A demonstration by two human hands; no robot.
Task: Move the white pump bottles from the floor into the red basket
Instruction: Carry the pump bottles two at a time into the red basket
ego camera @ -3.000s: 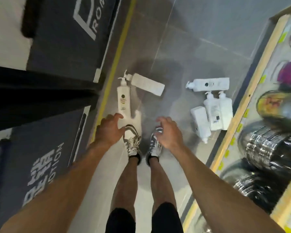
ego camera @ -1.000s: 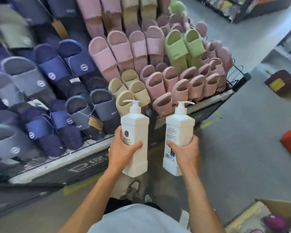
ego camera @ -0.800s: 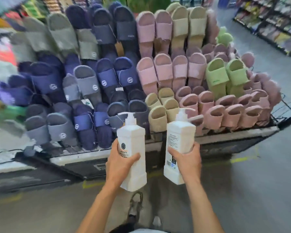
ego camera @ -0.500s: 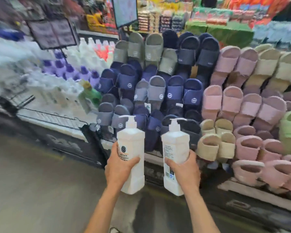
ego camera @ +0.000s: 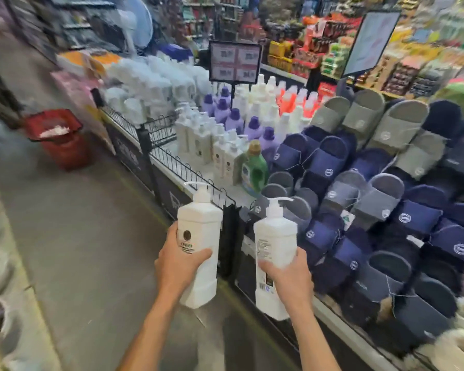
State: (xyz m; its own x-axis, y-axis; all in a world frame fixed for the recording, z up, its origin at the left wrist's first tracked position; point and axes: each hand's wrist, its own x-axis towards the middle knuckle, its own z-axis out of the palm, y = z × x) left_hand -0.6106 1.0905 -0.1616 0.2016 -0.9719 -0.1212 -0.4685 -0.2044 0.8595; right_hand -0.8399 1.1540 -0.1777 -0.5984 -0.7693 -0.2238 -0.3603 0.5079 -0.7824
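I hold two white pump bottles upright in front of me. My left hand (ego camera: 181,263) grips one white pump bottle (ego camera: 200,234) around its lower half. My right hand (ego camera: 288,277) grips the other white pump bottle (ego camera: 275,236), its barcode label facing me. The red basket (ego camera: 62,145) stands on the floor far ahead at the left, next to the display stand, with something white inside it. It is well out of reach of both hands.
A low display stand with a black wire fence (ego camera: 188,170) runs along my right, loaded with bottles (ego camera: 217,145) and blue and grey slippers (ego camera: 359,188). A price sign (ego camera: 235,62) stands above it. The grey aisle floor (ego camera: 78,236) leads to the basket.
My view has swung left along the display, from the slippers to the bottle section, and the red basket has come into sight. Both hands still hold their bottles upright.
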